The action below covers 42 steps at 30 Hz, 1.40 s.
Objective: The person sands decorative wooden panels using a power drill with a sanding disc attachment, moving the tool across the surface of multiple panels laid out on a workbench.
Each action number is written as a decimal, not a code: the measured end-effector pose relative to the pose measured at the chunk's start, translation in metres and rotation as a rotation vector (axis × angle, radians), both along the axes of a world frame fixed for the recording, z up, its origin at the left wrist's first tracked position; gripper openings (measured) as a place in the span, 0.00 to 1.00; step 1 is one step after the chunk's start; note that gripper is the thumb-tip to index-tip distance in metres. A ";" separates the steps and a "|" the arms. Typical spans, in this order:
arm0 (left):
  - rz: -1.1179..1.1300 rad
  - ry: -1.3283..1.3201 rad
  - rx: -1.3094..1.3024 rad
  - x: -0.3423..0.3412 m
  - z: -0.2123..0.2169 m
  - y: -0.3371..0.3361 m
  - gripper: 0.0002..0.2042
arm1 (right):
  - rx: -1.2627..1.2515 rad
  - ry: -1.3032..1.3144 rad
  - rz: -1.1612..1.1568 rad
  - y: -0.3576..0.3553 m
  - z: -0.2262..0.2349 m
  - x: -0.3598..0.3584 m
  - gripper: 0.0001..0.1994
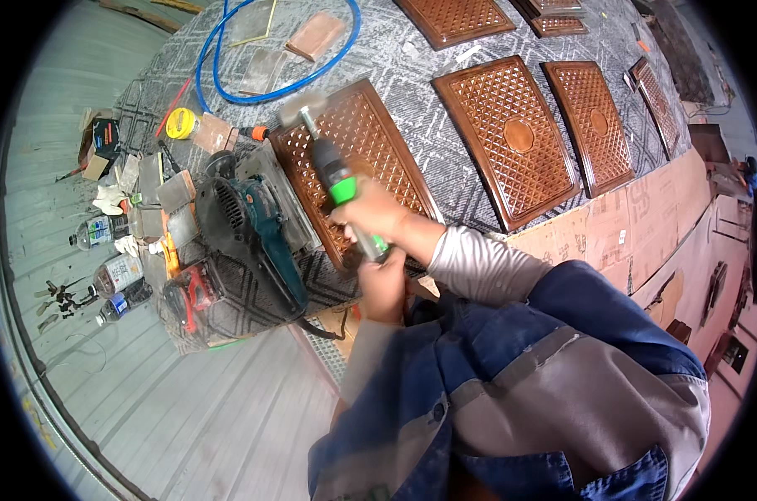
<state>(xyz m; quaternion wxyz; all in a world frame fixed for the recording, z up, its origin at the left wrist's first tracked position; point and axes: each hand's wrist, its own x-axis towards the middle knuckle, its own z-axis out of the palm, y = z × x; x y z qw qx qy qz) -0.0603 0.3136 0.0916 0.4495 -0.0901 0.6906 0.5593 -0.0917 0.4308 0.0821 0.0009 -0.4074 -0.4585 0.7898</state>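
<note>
Both my hands are closed around a green-and-black rotary power tool (326, 160). My right hand (374, 210) grips its body behind the green band, and my left hand (382, 285) holds its rear end, nearer to me. From the front a metal shaft runs to a pale round head (303, 108), blurred, over the far left corner of a brown lattice-patterned wooden panel (378, 142). Whether the head touches the panel I cannot tell. The panel lies flat on a grey patterned cloth (424, 108), partly hidden by my hands and the tool.
Left of the panel lies a teal-and-black power sander (265, 225), beside a red-and-black tool (190, 292). A blue hose (282, 93) loops behind, near a yellow round tin (180, 123). More lattice panels (512, 146) lie right. Plastic bottles (118, 275) stand along the left edge.
</note>
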 end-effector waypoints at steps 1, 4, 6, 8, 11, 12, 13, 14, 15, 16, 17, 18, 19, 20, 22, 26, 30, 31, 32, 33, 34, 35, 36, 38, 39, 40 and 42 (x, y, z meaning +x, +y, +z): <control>-0.094 -0.066 -0.060 -0.004 -0.001 0.000 0.09 | -0.017 0.033 -0.038 0.005 -0.011 0.003 0.22; -0.096 -0.001 0.083 0.009 -0.028 -0.002 0.10 | 0.013 0.005 -0.105 0.010 -0.009 0.013 0.23; -0.043 0.021 0.080 0.012 -0.025 -0.014 0.08 | -0.011 0.003 -0.050 -0.002 -0.011 0.011 0.24; 0.043 -0.038 0.030 0.008 -0.009 -0.023 0.09 | 0.041 -0.035 0.057 -0.019 -0.009 0.001 0.25; -0.001 -0.064 -0.004 0.003 -0.006 -0.028 0.09 | 0.048 -0.050 0.106 -0.027 -0.011 -0.008 0.26; -0.001 -0.061 -0.015 0.003 -0.006 -0.026 0.09 | -0.013 0.001 0.021 -0.023 -0.014 -0.002 0.26; -0.076 -0.019 -0.029 0.004 -0.020 -0.027 0.11 | -0.024 -0.007 -0.038 -0.016 -0.013 0.005 0.26; -0.165 0.092 -0.001 0.003 -0.029 -0.020 0.11 | -0.029 -0.017 -0.093 -0.007 -0.014 0.011 0.26; -0.156 0.020 0.045 0.006 -0.030 -0.021 0.11 | 0.026 -0.025 -0.098 -0.002 -0.017 0.015 0.25; -0.159 -0.054 0.094 0.006 -0.017 -0.012 0.10 | 0.085 -0.036 -0.115 0.003 -0.019 0.020 0.25; -0.126 -0.021 0.091 0.011 -0.026 -0.017 0.11 | 0.058 -0.050 -0.097 0.000 -0.020 0.020 0.25; -0.093 0.012 0.088 0.017 -0.042 -0.029 0.11 | 0.032 -0.065 -0.078 -0.007 -0.021 0.018 0.26; -0.058 0.050 0.080 0.019 -0.048 -0.035 0.11 | -0.018 0.014 -0.032 -0.016 -0.018 0.016 0.27; -0.152 -0.081 -0.136 0.006 0.005 -0.023 0.11 | 0.120 -0.066 0.042 -0.024 -0.032 0.010 0.29; -0.040 -0.101 -0.048 0.007 -0.005 -0.028 0.13 | 0.308 -0.034 0.138 -0.029 -0.049 0.001 0.30; -0.139 0.083 0.105 0.010 -0.025 -0.002 0.11 | -0.012 -0.018 -0.122 0.008 -0.022 0.020 0.23; -0.094 -0.071 0.052 0.018 -0.019 0.004 0.10 | 0.032 -0.019 -0.068 0.018 -0.025 0.028 0.25; -0.101 0.048 0.045 0.022 -0.036 -0.007 0.09 | -0.005 0.014 -0.049 0.009 -0.016 0.024 0.25; -0.015 -0.011 -0.013 0.022 -0.013 -0.002 0.11 | 0.096 -0.012 0.029 0.002 -0.015 0.018 0.27; -0.014 -0.037 -0.034 0.019 -0.007 -0.001 0.12 | 0.109 -0.023 0.071 0.000 -0.012 0.013 0.27; -0.006 -0.064 -0.054 0.014 -0.004 -0.005 0.12 | 0.124 -0.034 0.120 -0.004 -0.009 0.008 0.28; -0.041 -0.030 -0.058 0.014 -0.003 -0.002 0.13 | 0.075 -0.028 0.094 -0.002 -0.007 0.008 0.27; -0.076 0.003 -0.061 0.015 -0.003 0.003 0.13 | 0.041 -0.016 0.022 0.004 -0.003 0.014 0.27; -0.142 0.036 -0.114 0.017 -0.012 0.010 0.15 | -0.009 0.035 0.007 0.022 -0.010 0.025 0.27; -0.121 -0.002 -0.052 0.019 -0.016 0.012 0.14 | 0.031 -0.002 -0.050 0.025 -0.010 0.030 0.27; -0.117 -0.045 0.011 0.022 -0.017 0.015 0.14 | 0.101 -0.057 -0.112 0.027 -0.014 0.033 0.27; -0.070 -0.060 0.007 0.024 -0.016 0.014 0.14 | 0.069 -0.015 -0.015 0.025 -0.019 0.028 0.27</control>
